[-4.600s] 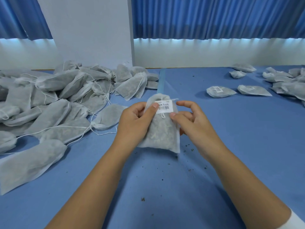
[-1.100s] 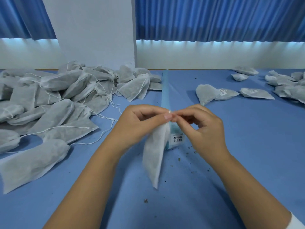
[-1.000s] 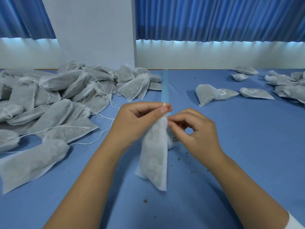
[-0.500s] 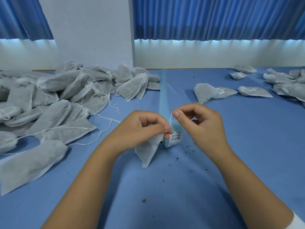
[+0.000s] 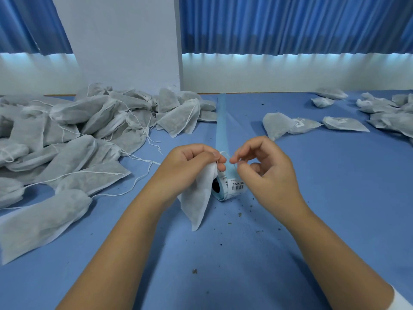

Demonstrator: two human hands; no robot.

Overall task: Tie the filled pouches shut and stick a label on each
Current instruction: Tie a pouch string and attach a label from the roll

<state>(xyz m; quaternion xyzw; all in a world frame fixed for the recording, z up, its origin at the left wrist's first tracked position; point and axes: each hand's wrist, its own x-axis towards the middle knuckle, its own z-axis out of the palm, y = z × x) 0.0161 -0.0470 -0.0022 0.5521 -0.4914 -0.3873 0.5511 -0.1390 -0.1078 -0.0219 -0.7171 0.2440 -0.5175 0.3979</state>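
White non-woven pouch [image 5: 199,198] hangs from the left hand [image 5: 190,166], fingers curled round its neck to hold it shut; the right hand [image 5: 266,173] pinches the drawstring [image 5: 224,154], seemingly for knotting; the label roll [image 5: 232,189] waits just beyond.

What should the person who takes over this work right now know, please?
Left hand grips the neck of one pouch, which hangs down.
Right hand: fingers pinch its drawstring; knot not finished, no label seen on it.
Label roll lies on the table just behind the pouch.
Done: labelled pouches at far right.
Left: tie and label this one, then the pile with loose strings at left.
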